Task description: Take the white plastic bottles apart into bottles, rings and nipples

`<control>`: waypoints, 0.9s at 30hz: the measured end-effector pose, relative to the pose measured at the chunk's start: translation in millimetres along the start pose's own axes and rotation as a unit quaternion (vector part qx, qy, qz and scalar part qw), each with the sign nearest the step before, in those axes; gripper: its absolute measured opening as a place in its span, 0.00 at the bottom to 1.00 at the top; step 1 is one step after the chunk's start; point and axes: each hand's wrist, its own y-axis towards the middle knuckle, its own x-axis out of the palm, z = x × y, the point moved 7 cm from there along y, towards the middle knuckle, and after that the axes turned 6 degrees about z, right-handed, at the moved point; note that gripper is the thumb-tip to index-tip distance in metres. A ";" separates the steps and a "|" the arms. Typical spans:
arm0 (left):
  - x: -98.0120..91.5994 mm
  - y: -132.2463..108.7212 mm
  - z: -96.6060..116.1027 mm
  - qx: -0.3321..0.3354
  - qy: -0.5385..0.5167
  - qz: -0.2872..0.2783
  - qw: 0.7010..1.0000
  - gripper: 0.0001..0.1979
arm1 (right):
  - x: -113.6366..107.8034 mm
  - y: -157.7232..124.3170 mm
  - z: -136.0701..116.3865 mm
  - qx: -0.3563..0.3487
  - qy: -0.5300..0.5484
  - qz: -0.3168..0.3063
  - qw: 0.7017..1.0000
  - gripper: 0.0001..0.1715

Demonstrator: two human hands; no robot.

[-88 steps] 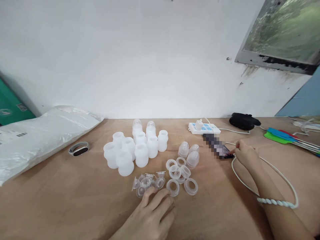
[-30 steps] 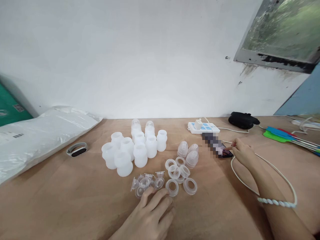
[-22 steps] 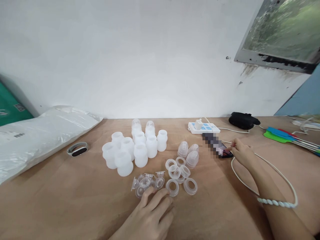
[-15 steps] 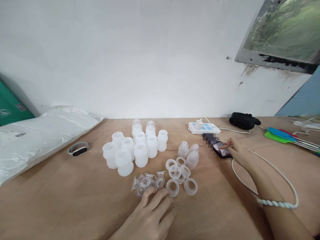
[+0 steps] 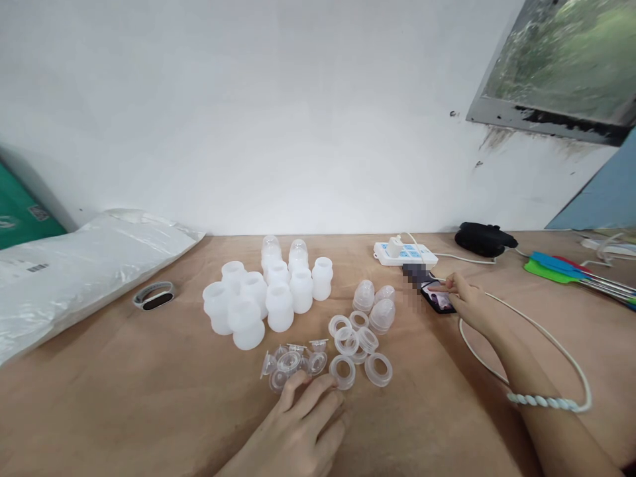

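Observation:
My left hand [image 5: 305, 421] rests on the table with loosely bent fingers, slightly apart, holding nothing that shows. Just beyond its fingertips lies a cluster of clear bottle nipples [image 5: 289, 361]. To their right are several translucent collar rings [image 5: 378, 370], some overlapping. Behind the rings stand three clear dome caps [image 5: 382, 315]. Several milky white bottles [image 5: 248, 324] stand grouped further left, and two at the back carry clear domes [image 5: 299, 253]. Over at the right, my right hand [image 5: 468, 301] has its index finger stretched onto the lit screen of a phone [image 5: 437, 298]; the other fingers are partly bent.
A white power strip [image 5: 406, 254] with a plugged-in charger lies behind the phone; a white cable [image 5: 551, 330] loops around my right forearm. Further right are a black case [image 5: 484, 239] and coloured spatulas [image 5: 556, 267]. At left lie a fitness band [image 5: 155, 296] and a white plastic package [image 5: 99, 271].
My right hand and the phone sit slightly further left, with the finger still at the screen. My left hand and the bottle parts have stayed where they were.

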 end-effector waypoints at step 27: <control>-1.3 -0.6 1.9 -0.004 0.008 -0.009 1.000 0.08 | -6.1 1.1 14.0 0.005 -0.007 -0.014 1.000 0.07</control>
